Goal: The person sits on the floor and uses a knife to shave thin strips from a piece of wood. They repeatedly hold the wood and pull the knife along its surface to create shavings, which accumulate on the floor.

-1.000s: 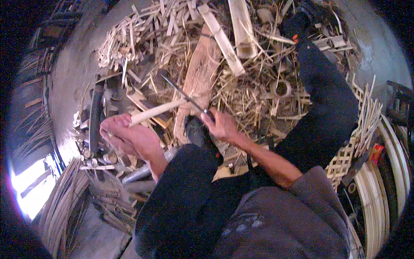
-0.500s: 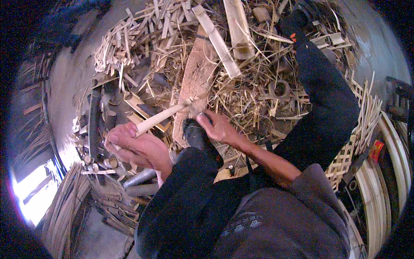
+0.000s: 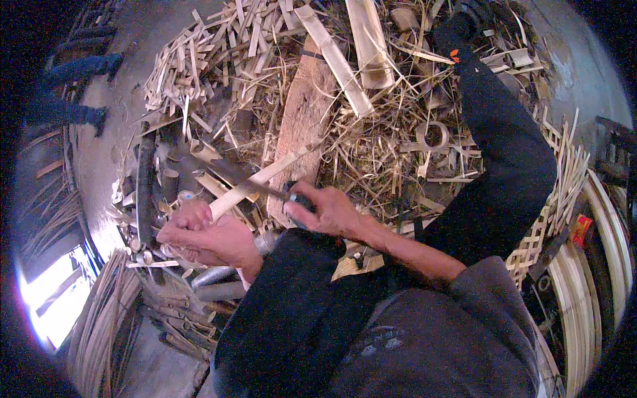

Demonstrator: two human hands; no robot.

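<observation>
My left hand (image 3: 206,232) is closed around the near end of a pale bamboo strip (image 3: 275,167). The strip slants up to the right, its far end resting on a rough wooden board (image 3: 302,99). In my right hand (image 3: 328,213) is the dark handle of a knife (image 3: 229,170). The blade points to the upper left and crosses the strip just beyond my left hand; whether it lies over the strip and touches it I cannot tell exactly. My left fingertips are partly hidden behind the curled hand.
Split bamboo pieces (image 3: 338,66) lean over the board's far end. A heap of short slats (image 3: 199,60) lies far left, shavings (image 3: 378,146) to the right. Cut bamboo poles (image 3: 144,192) lie left; a woven lattice (image 3: 524,255) and long strips (image 3: 577,312) stand right.
The knife blade has swung into view, now pointing to the upper left across the strip. My right hand has turned and shifted slightly left. Dark blue shapes at the far left have moved down.
</observation>
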